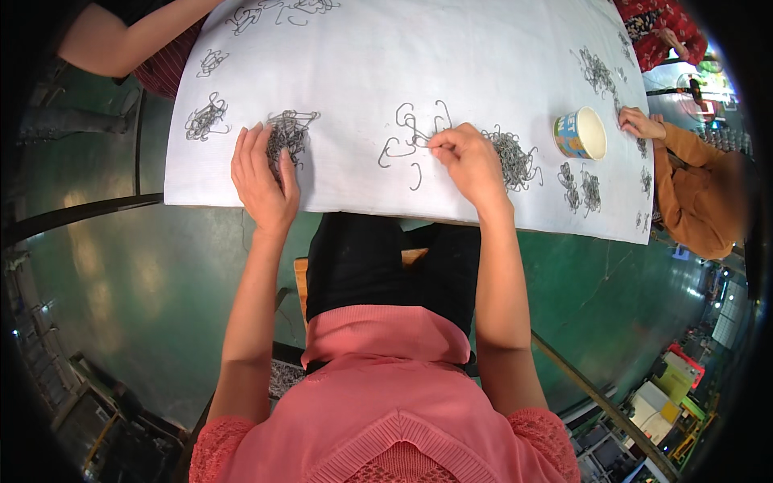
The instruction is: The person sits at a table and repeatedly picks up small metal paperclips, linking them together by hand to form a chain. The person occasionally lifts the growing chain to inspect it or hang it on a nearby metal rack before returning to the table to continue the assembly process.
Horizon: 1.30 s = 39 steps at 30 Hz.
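Bent grey wire hooks lie on the white-covered table. My left hand rests against the left side of a dense heap of hooks. Its fingers are stretched out, with the thumb over the heap's near part. My right hand pinches a wire hook between thumb and fingertips, at the edge of a loose group of hooks. A single hook lies just nearer to me. Beside my right wrist, a second large heap of hooks is partly hidden by the hand.
A paper cup lies tilted at the right. Smaller hook piles sit at the left, far right and near right. Another person's arm reaches in at the far left; a co-worker's hand touches the right edge.
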Tool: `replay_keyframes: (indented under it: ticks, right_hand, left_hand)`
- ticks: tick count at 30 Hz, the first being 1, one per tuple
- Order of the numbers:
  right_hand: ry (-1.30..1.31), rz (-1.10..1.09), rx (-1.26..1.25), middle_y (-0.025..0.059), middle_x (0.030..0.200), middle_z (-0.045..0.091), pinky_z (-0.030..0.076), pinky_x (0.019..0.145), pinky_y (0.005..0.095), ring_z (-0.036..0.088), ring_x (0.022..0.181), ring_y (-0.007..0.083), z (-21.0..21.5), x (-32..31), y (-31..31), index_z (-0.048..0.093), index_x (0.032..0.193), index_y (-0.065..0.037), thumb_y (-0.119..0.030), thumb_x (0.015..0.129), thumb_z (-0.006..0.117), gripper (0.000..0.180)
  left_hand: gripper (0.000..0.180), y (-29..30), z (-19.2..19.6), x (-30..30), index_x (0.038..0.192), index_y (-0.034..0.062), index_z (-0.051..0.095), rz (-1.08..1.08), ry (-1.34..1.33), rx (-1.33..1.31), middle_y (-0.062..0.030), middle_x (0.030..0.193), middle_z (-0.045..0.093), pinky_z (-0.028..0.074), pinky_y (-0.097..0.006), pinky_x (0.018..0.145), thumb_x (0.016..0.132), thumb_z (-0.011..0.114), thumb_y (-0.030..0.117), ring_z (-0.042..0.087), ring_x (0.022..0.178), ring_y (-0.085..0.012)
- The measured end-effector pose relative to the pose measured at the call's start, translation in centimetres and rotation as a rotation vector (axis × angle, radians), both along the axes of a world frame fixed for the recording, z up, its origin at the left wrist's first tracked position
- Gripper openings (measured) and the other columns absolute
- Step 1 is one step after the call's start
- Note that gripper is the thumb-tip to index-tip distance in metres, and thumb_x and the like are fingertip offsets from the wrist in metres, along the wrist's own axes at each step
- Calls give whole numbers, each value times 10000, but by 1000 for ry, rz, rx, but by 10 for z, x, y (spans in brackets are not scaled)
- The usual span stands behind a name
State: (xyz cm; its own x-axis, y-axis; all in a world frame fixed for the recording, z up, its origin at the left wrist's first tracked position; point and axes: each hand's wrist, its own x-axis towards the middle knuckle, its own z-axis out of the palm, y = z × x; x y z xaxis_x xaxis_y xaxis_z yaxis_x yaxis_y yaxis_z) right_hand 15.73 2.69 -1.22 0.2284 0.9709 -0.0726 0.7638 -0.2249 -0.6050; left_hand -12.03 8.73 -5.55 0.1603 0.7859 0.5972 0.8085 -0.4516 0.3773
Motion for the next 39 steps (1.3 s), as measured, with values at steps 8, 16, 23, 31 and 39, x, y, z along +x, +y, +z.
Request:
replay_keyframes:
  ticks: [8, 16, 23, 31, 39]
  right_hand:
    - [-65, -108, 207, 73, 845, 592, 481, 649, 370, 610, 731, 244, 7, 13, 16, 679, 940, -115, -64, 811, 644, 143]
    - [-52, 169, 135, 50, 839, 590, 482, 651, 377, 616, 757, 246, -1, 23, 16, 662, 869, -106, -109, 794, 677, 77]
    - [-220, 294, 200, 60, 817, 581, 441, 672, 397, 611, 773, 254, -15, 17, 28, 632, 784, -74, -132, 798, 671, 71]
    - [-146, 467, 116, 79, 833, 586, 428, 719, 405, 608, 784, 257, -1, 1, 29, 625, 795, -65, -122, 827, 625, 66]
    - [-304, 501, 23, 91, 858, 593, 415, 760, 400, 586, 798, 273, -8, -8, 23, 603, 827, -45, -175, 845, 632, 134]
  left_hand:
    - [339, -2, 1, 4, 1181, 12, 547, 31, 17, 47, -132, 1207, 574, 339, -418, 992, 843, 548, 49, 484, 1183, -333]
    - [297, -2, -4, 3, 1106, 40, 582, 43, -1, 76, -99, 1132, 603, 352, -393, 945, 812, 542, 51, 521, 1114, -304]
    - [299, -3, -2, 4, 1090, 54, 583, 47, 12, 55, -94, 1095, 604, 363, -382, 906, 795, 533, 48, 533, 1062, -288]
    - [301, -5, -2, 5, 1078, 60, 593, 72, 38, 43, -96, 1099, 613, 385, -373, 889, 787, 524, 36, 545, 1041, -282]
    - [307, -1, -3, 4, 1095, 71, 586, 69, -5, 71, -90, 1103, 601, 365, -382, 904, 790, 547, 60, 529, 1044, -279]
